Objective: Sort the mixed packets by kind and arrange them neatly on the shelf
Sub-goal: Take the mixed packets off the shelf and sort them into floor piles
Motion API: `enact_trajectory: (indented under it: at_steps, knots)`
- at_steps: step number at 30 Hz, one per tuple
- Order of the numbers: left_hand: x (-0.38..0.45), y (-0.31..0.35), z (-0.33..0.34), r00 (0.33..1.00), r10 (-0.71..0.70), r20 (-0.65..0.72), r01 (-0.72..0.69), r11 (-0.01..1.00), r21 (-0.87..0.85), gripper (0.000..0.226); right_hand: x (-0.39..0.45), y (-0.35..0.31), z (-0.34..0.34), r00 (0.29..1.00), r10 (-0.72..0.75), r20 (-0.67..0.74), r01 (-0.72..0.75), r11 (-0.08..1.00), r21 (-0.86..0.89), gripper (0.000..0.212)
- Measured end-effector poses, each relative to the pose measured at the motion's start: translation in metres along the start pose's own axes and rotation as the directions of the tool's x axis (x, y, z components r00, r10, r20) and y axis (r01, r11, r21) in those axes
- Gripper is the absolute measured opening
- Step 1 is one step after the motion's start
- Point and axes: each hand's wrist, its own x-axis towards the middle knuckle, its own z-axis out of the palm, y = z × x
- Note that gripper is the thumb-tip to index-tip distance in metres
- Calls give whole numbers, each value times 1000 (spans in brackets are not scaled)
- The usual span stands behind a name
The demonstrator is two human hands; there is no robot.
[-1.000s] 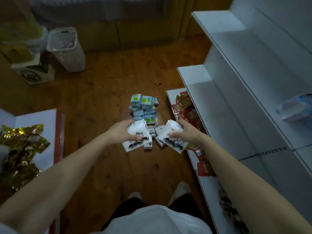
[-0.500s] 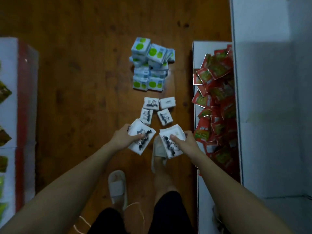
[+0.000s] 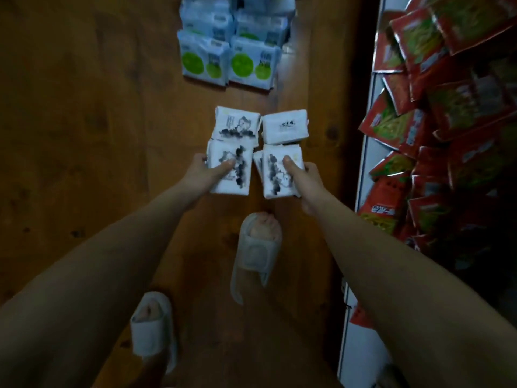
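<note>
— Can you read anything on these packets?
— Not really. The white packet [image 3: 285, 126] has a short dark printed line, too blurred to make out. The blue packets [image 3: 229, 61] and red packets [image 3: 436, 113] carry print, also illegible.

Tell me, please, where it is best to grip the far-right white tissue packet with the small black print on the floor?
Probably by its two long edges, coming from above. The white tissue packet with small black print lies flat on the brown wooden floor, its left side against a neighbouring white packet with an ink drawing; its far and right sides look free.
</note>
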Motion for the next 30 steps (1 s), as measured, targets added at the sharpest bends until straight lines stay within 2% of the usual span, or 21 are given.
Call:
enact_trajectory:
  at_steps: [2, 5, 6, 8, 9, 12, 15, 18, 20, 23, 26, 30]
  knots:
    - [13, -2, 8, 1000, 3, -22, -4, 999, -51, 38, 17, 1, 8, 999, -34, 27, 34, 999, 10, 42]
    - [23, -7, 16, 999, -26, -35, 25, 999, -38, 51, 26, 6, 13, 998, -33, 60, 34, 999, -12, 41]
    - [20, -6, 18, 999, -28, -44, 28, 1000, 1, 53, 24, 8, 11, 998, -27, 55, 30, 999, -44, 49]
    - [14, -1, 18, 998, 1, -69, 3, 999, 50, 56, 21, 10, 7, 999, -34, 20, 36, 992, -124, 81]
    - [10, 2, 16, 996, 15, -88, -9, 998, 66, 56, 15, 8, 4, 999, -44, 4, 44, 987, -156, 88]
    - [-13, 20, 6, 990, 65, -127, -44, 985, 168, 65, -16, -10, -3, 993, -94, -76, 76, 974, -213, 67]
    - [-49, 51, -12, 988, 96, -120, -43, 922, 385, 85, -52, -34, -15, 985, -136, -105, 107, 963, -248, 53]
    - [-106, 93, -29, 974, 210, -83, -98, 727, 679, 78, -113, -75, -25, 975, -211, -65, 181, 934, -307, 37]
    - [-150, 123, -37, 965, 256, -55, -112, 594, 797, 77, -160, -103, -32, 964, -259, -52, 229, 918, -325, 31]
    - [-221, 167, -53, 956, 293, -9, -143, 493, 858, 73, -240, -143, -43, 933, -356, -59, 318, 888, -333, 26]
    - [-294, 209, -73, 926, 377, 26, -227, 500, 836, 67, -320, -175, -57, 883, -469, -34, 410, 803, -433, 27]
    - [-398, 238, -96, 868, 490, 82, -329, 444, 834, 73, -435, -202, -69, 802, -597, -20, 498, 686, -530, 27]
